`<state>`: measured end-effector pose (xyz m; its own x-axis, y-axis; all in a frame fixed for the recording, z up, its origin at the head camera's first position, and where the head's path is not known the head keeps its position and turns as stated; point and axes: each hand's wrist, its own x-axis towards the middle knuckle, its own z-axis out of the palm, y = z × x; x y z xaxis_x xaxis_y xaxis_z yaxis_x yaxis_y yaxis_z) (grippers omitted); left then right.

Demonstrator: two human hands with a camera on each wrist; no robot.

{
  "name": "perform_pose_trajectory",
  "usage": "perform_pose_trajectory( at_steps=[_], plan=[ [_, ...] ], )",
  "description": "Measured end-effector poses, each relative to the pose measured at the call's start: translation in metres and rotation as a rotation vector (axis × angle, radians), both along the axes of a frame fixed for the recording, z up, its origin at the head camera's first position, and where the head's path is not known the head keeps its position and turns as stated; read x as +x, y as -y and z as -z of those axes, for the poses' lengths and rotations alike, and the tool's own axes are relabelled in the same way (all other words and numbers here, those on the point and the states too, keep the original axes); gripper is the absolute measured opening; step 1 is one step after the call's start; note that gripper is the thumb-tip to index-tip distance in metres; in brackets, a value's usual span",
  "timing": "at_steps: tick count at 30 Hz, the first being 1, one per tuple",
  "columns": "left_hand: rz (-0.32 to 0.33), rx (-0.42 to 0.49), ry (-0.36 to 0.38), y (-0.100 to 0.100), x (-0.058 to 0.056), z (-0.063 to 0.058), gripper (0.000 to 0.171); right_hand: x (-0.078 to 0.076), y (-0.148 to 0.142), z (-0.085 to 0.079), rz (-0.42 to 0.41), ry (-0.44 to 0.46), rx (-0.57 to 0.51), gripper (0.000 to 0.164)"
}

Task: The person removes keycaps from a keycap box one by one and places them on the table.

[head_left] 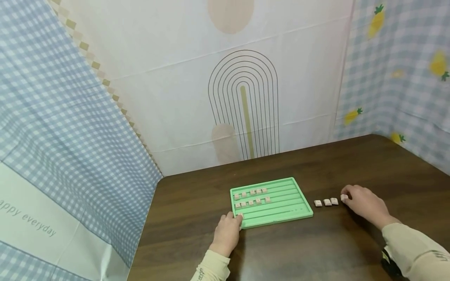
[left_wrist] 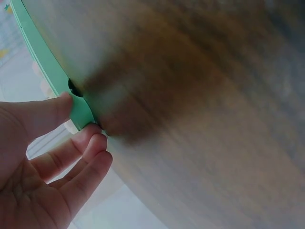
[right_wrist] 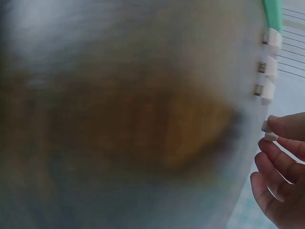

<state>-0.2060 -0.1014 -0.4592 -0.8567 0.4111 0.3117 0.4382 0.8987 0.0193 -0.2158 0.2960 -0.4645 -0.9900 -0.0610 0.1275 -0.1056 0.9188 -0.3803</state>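
A green ridged tray (head_left: pixel 277 216) lies on the table, with two rows of small white keycaps (head_left: pixel 252 192) on its left part. My left hand (head_left: pixel 226 233) grips the tray's near left corner. In the left wrist view the thumb and fingertips of that hand (left_wrist: pixel 52 157) pinch the green edge (left_wrist: pixel 82 112). One more keycap (head_left: pixel 240 215) shows beside these fingers. Right of the tray, my right hand (head_left: pixel 367 203) pinches a white keycap (head_left: pixel 344 197) between thumb and finger. The right wrist view shows it as a small pale piece (right_wrist: pixel 270 137) at the fingertips.
Three loose keycaps (head_left: pixel 327 202) lie in a row between the tray and my right hand. The dark wooden table (head_left: pixel 190 210) ends at a hung white cloth (head_left: pixel 175 117) behind. Checked curtains (head_left: pixel 88 136) hang at the left and right.
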Motion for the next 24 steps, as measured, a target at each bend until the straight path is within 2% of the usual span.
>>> perform_pose_trajectory(
  at_steps=[7,14,19,24],
  plan=[
    [-0.003,0.015,0.005,0.0,0.0,-0.001,0.007,-0.002,0.003,0.009,0.002,0.029,0.012,0.019],
    [0.013,0.023,-0.008,0.001,0.0,0.001,0.005,-0.003,0.0,0.006,0.009,0.069,0.0,0.034],
    [0.004,0.022,-0.026,0.001,0.001,0.001,0.005,-0.008,0.015,-0.005,-0.029,-0.011,-0.021,0.036],
    [-0.015,0.006,-0.026,-0.001,0.001,0.001,0.005,-0.02,0.052,-0.018,-0.129,-0.093,-0.035,0.031]
  ],
)
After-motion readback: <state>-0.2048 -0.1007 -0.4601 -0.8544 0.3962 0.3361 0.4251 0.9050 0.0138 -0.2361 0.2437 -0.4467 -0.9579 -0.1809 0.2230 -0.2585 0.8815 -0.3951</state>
